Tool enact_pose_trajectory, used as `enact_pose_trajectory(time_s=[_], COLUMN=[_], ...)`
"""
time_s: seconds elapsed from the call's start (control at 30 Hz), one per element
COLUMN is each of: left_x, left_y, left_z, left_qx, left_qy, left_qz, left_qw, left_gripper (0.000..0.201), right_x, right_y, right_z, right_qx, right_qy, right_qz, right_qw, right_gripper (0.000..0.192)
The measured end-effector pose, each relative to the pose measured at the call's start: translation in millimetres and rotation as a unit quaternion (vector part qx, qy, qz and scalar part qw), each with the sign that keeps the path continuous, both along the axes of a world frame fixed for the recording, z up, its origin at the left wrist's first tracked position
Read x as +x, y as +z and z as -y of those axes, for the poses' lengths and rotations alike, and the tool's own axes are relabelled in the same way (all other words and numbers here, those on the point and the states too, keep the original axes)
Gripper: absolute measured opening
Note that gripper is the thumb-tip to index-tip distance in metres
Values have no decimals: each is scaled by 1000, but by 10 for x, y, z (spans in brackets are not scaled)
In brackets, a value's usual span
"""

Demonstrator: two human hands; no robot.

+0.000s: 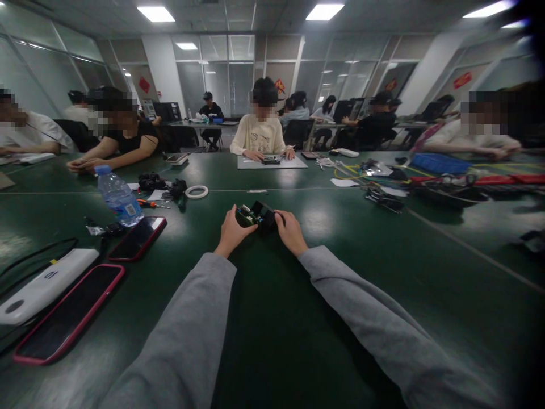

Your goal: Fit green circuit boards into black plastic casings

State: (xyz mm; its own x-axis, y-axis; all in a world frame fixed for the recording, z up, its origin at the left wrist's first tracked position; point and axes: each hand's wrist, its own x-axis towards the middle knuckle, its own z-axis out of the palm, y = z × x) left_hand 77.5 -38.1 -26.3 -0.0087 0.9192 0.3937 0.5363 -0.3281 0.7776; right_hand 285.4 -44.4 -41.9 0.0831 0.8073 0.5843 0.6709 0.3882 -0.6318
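Over the dark green table, my left hand (231, 232) grips a small green circuit board (247, 217) with light-coloured components on it. The thumb lies along its near edge. My right hand (292, 232) closes on a black plastic casing (267, 218) from the right side. Board and casing are side by side, touching or nearly so; whether they are joined I cannot tell. The right fingertips are partly hidden behind the casing.
On the left are a water bottle (119, 196), two red-edged phones (70, 312), a white device (49, 284), a screwdriver (147, 203) and a tape roll (196, 192). Cables and a blue tray (440, 163) lie to the right. A person (259, 133) sits opposite.
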Motion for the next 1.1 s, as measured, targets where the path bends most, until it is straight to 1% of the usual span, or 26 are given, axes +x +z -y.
enact_pose_trajectory(time_s=[0.1, 0.2, 0.27, 0.33, 0.37, 0.4, 0.43, 0.47, 0.5, 0.57, 0.6, 0.67, 0.77, 0.83, 0.97, 1.03, 1.1], left_x=[-18, -48, -77, -106, -116, -121, -119, -111, -96, -54, -32, 1, 19, 21, 48, 75, 101], left_y=[-34, -59, -62, -56, -52, -47, -42, -36, -27, 2, 24, 78, 149, 168, 159, 172, 217], left_z=[-45, -100, -125, -137, -136, -130, -119, -102, -78, -13, 26, 101, 173, 185, 182, 206, 260], left_qx=[-12, -50, -79, -105, -116, -122, -118, -100, -65, 44, 105, 199, 288, 326, 370, 364, 321], left_qy=[21, 28, 20, 3, -6, -12, -13, -10, -5, 5, 6, 1, -22, -47, -128, -171, -202], left_qz=[109, 234, 295, 344, 364, 376, 377, 362, 331, 234, 180, 94, 7, -32, -78, -75, -47], left_qw=[994, 970, 952, 933, 924, 918, 919, 927, 941, 971, 978, 976, 957, 944, 917, 913, 924], left_gripper=[102, 105, 106, 104, 102, 101, 98, 96, 94, 90, 88, 82, 76, 73, 64, 57, 48], right_x=[19, 35, 47, 60, 65, 69, 68, 62, 49, -2, -40, -131, -254, -299, -304, -297, -297], right_y=[18, 19, -1, -29, -40, -45, -43, -31, -9, 57, 98, 175, 247, 259, 248, 246, 246], right_z=[9, 9, -9, -34, -45, -51, -50, -40, -20, 47, 91, 187, 309, 355, 381, 383, 386], right_qx=[-18, -51, -60, -47, -33, -14, 7, 30, 53, 94, 111, 135, 135, 108, 55, 49, 48], right_qy=[-41, -43, -36, -38, -50, -68, -89, -108, -119, -110, -93, -51, 5, 29, 52, 55, 63], right_qz=[-22, -40, -47, -40, -33, -25, -18, -13, -9, 6, 19, 43, 47, 41, 57, 61, 64], right_qw=[999, 997, 996, 997, 998, 997, 996, 994, 991, 989, 989, 989, 990, 993, 996, 995, 995], right_gripper=[43, 42, 40, 38, 37, 36, 35, 34, 33, 32, 31, 30, 35, 40, 37, 37, 39])
